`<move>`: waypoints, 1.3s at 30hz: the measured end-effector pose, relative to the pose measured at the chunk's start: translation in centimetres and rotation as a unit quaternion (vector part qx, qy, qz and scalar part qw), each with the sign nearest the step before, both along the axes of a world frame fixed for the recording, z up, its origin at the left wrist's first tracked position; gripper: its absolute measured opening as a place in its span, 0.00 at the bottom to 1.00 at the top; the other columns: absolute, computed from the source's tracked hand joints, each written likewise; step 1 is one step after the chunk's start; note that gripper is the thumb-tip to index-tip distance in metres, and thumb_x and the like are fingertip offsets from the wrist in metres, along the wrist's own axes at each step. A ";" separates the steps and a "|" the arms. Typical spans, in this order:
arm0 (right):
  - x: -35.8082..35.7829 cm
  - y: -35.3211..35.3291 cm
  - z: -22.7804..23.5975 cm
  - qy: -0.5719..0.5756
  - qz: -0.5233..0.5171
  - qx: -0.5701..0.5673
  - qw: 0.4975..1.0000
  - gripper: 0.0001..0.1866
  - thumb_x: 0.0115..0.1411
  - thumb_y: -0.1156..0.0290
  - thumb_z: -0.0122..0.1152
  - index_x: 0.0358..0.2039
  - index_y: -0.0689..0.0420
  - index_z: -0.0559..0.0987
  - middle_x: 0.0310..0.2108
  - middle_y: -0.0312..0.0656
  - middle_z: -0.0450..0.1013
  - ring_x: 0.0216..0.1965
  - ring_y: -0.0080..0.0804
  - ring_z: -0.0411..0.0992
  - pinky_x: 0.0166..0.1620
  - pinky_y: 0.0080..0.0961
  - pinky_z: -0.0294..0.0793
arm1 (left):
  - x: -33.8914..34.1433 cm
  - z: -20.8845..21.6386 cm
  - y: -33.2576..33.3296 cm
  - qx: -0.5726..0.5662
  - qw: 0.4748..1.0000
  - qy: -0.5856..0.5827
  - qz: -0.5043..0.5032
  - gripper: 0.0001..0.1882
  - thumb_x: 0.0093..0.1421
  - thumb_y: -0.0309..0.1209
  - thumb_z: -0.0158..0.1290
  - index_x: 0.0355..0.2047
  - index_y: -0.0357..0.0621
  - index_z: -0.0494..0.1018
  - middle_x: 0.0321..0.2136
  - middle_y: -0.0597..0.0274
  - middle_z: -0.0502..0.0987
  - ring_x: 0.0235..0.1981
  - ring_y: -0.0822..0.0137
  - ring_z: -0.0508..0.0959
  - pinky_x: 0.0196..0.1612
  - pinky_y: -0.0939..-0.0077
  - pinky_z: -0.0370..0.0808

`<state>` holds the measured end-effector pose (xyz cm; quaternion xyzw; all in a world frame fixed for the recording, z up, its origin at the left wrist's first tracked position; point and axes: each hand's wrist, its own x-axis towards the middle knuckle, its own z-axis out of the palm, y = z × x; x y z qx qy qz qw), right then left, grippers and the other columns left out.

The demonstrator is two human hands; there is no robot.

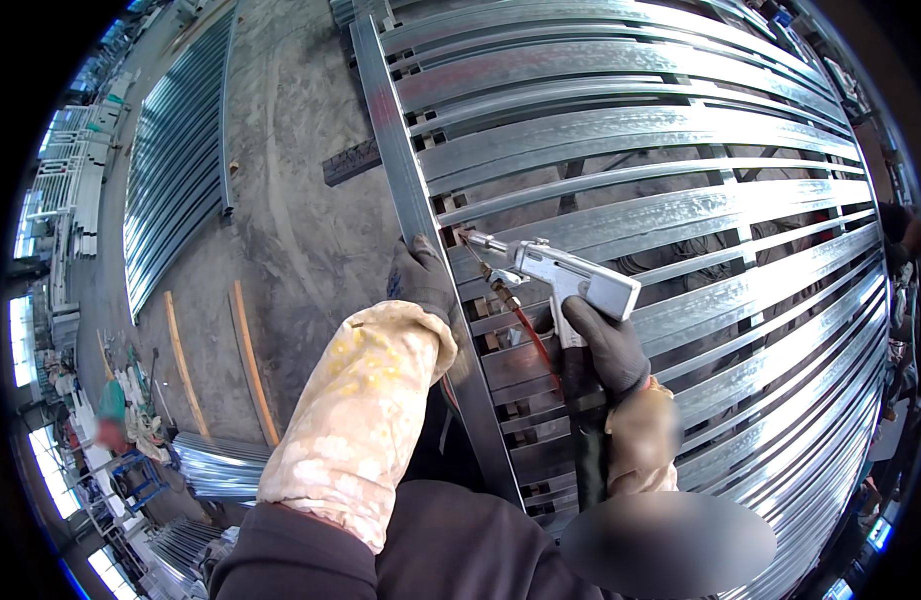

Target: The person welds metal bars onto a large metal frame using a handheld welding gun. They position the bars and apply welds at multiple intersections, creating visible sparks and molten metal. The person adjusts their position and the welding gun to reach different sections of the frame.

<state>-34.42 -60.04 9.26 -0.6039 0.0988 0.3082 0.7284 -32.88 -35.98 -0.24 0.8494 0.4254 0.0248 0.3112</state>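
My right hand (606, 345), in a dark grey glove, is closed round the handle of a silver handheld welding gun (581, 283). The gun's nozzle points left and reaches the joint between a slat end and a long galvanized steel rail (406, 185). Under the nozzle runs a thin wire feed with a brass fitting (501, 290) and a red hose (533, 340). A thick black cable drops from the handle. My gloved left hand (421, 275) grips the rail's outer edge, just left of the nozzle tip; some of its fingers are hidden.
Galvanized slats (631, 215) lie side by side with gaps, stretching right over supports. A dark beam (351, 162) juts out left of the rail. On the concrete floor lie two wooden strips (251, 360), another slatted panel (181, 150) and a stack of metal profiles (219, 468).
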 end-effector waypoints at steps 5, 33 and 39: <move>-0.6 -1.5 1.8 0.037 0.031 -0.012 0.999 0.16 0.67 0.62 0.55 0.33 0.64 0.80 0.22 0.41 0.75 0.19 0.27 0.75 0.22 0.22 0.73 | 0.0 -0.4 0.1 -0.005 1.000 -0.009 -0.007 0.29 0.70 0.50 0.36 0.51 0.37 0.72 0.46 0.33 0.77 0.49 0.32 0.75 0.51 0.45 0.72; -0.8 -0.2 -0.5 0.057 0.051 0.037 0.996 0.15 0.67 0.65 0.57 0.45 0.65 0.76 0.27 0.40 0.76 0.22 0.25 0.74 0.25 0.23 0.73 | 0.3 -0.2 0.0 -0.010 1.000 0.000 -0.004 0.30 0.70 0.51 0.36 0.52 0.35 0.71 0.48 0.32 0.76 0.51 0.32 0.74 0.54 0.47 0.71; -0.5 0.1 0.1 0.047 0.064 0.036 0.996 0.14 0.67 0.64 0.57 0.43 0.65 0.77 0.27 0.39 0.76 0.23 0.24 0.74 0.26 0.23 0.73 | 0.2 -0.5 0.2 -0.019 1.000 -0.004 -0.002 0.31 0.70 0.52 0.35 0.52 0.36 0.72 0.49 0.32 0.76 0.51 0.32 0.73 0.54 0.46 0.70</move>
